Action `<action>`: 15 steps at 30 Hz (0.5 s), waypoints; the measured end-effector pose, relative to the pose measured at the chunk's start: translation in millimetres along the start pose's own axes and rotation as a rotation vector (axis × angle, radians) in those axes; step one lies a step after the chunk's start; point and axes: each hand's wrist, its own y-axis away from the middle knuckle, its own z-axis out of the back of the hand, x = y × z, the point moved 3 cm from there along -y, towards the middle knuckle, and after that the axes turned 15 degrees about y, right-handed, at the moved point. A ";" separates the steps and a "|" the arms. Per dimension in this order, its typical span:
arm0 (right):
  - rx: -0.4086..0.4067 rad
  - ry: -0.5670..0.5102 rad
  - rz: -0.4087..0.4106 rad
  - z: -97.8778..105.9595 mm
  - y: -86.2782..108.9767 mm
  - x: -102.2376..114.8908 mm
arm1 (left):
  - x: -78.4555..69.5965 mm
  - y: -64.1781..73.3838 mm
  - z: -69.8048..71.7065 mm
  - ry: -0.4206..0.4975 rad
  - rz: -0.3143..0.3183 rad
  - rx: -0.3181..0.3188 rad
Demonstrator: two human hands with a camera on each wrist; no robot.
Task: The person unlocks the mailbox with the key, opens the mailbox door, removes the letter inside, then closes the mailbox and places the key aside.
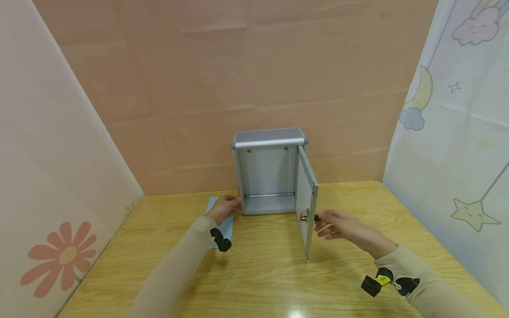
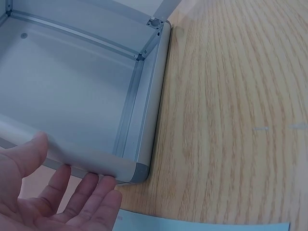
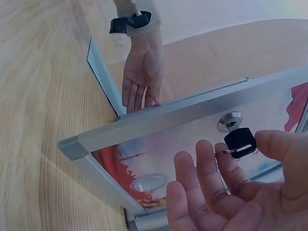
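A silver-grey metal box [image 1: 270, 136] stands upright at the back of the table, its inside visible. Its hinged door [image 1: 306, 190] swings out toward me on the right side. My left hand [image 1: 226, 208] grips the box's left wall low down, thumb at the front rim and fingers along the outer side in the left wrist view. A black-headed key [image 3: 240, 142] sits in the round lock [image 3: 230, 121] on the door's printed outer face. My right hand [image 1: 338, 226] holds the key's head between thumb and fingers, the other fingers spread loosely.
A light blue flat sheet or folder [image 1: 226, 229] lies on the wooden table [image 1: 262, 282], left of the box and partly under my left hand. An orange-pink backdrop [image 1: 191, 97] rises close behind the box. Patterned sheets stand along both table sides.
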 end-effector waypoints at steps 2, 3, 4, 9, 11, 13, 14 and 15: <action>0.006 -0.011 0.014 -4.4 -2.3 4.5 | 0.4 -1.2 0.8 0.004 0.001 0.000; 0.010 -0.021 0.020 -6.8 -3.7 6.9 | 0.4 -1.5 1.0 0.003 -0.002 0.002; 0.013 -0.028 0.022 -9.4 -5.4 9.0 | 0.5 -1.7 1.2 0.003 -0.004 0.005; 0.039 -0.072 0.021 -23.5 -17.8 18.6 | -0.1 -1.4 2.3 0.002 -0.007 0.005; 0.045 -0.091 0.017 -29.8 -24.6 21.2 | -0.3 -1.2 2.7 0.003 -0.005 0.003; 0.043 -0.110 0.011 -36.8 -31.8 23.8 | -0.2 -1.2 3.1 -0.001 -0.007 0.008; 0.040 -0.118 0.011 -40.5 -35.4 25.2 | 0.0 -1.2 3.3 -0.001 -0.006 0.010; 0.036 -0.132 0.007 -44.4 -39.3 26.5 | 0.3 -1.2 3.5 -0.005 -0.009 0.010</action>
